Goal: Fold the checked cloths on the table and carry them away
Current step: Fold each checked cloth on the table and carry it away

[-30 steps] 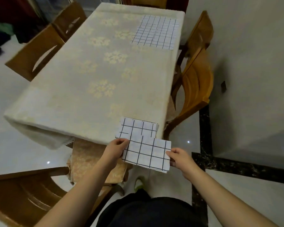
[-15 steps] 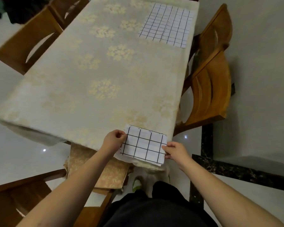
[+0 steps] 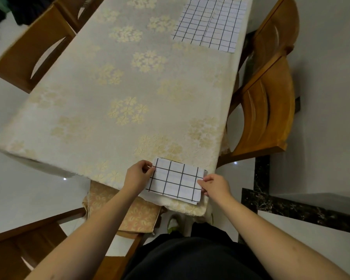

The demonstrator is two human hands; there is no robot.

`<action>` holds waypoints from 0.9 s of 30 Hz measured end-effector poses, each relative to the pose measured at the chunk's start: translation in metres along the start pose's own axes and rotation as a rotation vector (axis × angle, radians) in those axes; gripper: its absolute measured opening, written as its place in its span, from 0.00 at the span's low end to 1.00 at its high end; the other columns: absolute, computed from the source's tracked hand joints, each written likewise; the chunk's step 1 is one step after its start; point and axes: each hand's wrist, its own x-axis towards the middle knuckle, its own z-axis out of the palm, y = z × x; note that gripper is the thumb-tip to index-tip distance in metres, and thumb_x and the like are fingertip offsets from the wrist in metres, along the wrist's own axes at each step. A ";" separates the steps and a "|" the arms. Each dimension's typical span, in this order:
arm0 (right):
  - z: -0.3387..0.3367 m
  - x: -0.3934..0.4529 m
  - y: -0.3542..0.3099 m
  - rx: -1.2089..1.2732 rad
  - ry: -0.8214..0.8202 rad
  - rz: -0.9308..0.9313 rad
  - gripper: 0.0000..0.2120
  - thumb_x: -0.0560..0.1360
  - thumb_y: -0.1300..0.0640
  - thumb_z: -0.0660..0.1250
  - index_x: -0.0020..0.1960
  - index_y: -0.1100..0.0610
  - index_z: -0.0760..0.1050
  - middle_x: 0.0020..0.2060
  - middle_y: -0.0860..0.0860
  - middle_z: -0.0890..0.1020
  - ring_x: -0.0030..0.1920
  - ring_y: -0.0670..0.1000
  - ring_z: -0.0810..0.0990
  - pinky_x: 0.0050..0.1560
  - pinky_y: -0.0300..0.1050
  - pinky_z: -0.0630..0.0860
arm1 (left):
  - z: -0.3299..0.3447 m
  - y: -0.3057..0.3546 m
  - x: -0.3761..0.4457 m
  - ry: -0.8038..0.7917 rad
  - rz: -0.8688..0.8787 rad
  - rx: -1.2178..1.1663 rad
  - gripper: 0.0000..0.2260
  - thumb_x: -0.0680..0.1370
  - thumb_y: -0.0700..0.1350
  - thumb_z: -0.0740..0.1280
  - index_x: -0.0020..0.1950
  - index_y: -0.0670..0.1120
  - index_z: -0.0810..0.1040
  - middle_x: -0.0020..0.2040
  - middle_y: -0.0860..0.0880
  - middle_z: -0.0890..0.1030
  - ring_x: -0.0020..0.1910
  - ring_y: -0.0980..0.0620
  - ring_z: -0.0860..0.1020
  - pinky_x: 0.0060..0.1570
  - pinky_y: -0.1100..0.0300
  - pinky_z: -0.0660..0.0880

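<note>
Now the folded cloth (image 3: pixel 175 181) lies at the surface's (image 3: pixel 101 110) near corner — left hand (image 3: pixel 137 175) and right hand (image 3: pixel 216 186) fingers pinch its side edges. Light and limp, probably; grip both edges. Another cloth (image 3: pixel 208 23) lies far off.

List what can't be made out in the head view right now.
- Far checked cloth: its far edge is cut off by the frame top.
- Folded checked cloth: layer count hidden; only the top face shows.
- Left hand and right hand: fingertips beneath the cloth hidden.
- Dark items at top left: blurred, unidentifiable.
</note>
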 end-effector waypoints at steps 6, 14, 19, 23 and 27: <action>0.004 -0.001 0.006 0.028 0.043 -0.012 0.08 0.74 0.53 0.71 0.48 0.57 0.76 0.36 0.53 0.83 0.39 0.51 0.83 0.49 0.53 0.81 | -0.001 -0.001 -0.006 0.090 -0.045 -0.142 0.10 0.78 0.51 0.66 0.57 0.49 0.78 0.43 0.56 0.80 0.42 0.60 0.78 0.39 0.66 0.71; 0.019 -0.024 0.000 -0.086 0.190 -0.283 0.06 0.80 0.51 0.61 0.50 0.53 0.74 0.39 0.47 0.78 0.38 0.48 0.77 0.38 0.43 0.75 | 0.000 -0.018 -0.027 0.199 0.440 0.146 0.15 0.79 0.49 0.60 0.63 0.45 0.76 0.60 0.47 0.77 0.56 0.50 0.76 0.54 0.52 0.75; 0.053 -0.015 0.000 -0.473 0.242 -0.682 0.18 0.79 0.49 0.57 0.65 0.54 0.73 0.61 0.49 0.76 0.63 0.51 0.72 0.67 0.47 0.66 | 0.020 -0.023 -0.026 0.033 0.810 0.599 0.24 0.83 0.55 0.51 0.77 0.46 0.61 0.77 0.47 0.62 0.76 0.48 0.59 0.73 0.51 0.58; 0.081 -0.007 0.003 -0.786 0.279 -0.688 0.30 0.79 0.43 0.50 0.76 0.57 0.60 0.75 0.54 0.64 0.75 0.53 0.60 0.75 0.50 0.52 | 0.028 -0.029 -0.015 -0.050 0.772 0.707 0.27 0.84 0.57 0.44 0.79 0.46 0.54 0.79 0.48 0.54 0.78 0.49 0.52 0.75 0.50 0.51; 0.090 0.003 0.010 -0.891 0.254 -0.594 0.33 0.79 0.41 0.48 0.78 0.59 0.54 0.77 0.54 0.57 0.77 0.52 0.55 0.74 0.51 0.48 | 0.031 -0.033 -0.004 -0.089 0.767 0.758 0.27 0.83 0.58 0.47 0.80 0.46 0.52 0.80 0.48 0.52 0.79 0.50 0.48 0.75 0.49 0.50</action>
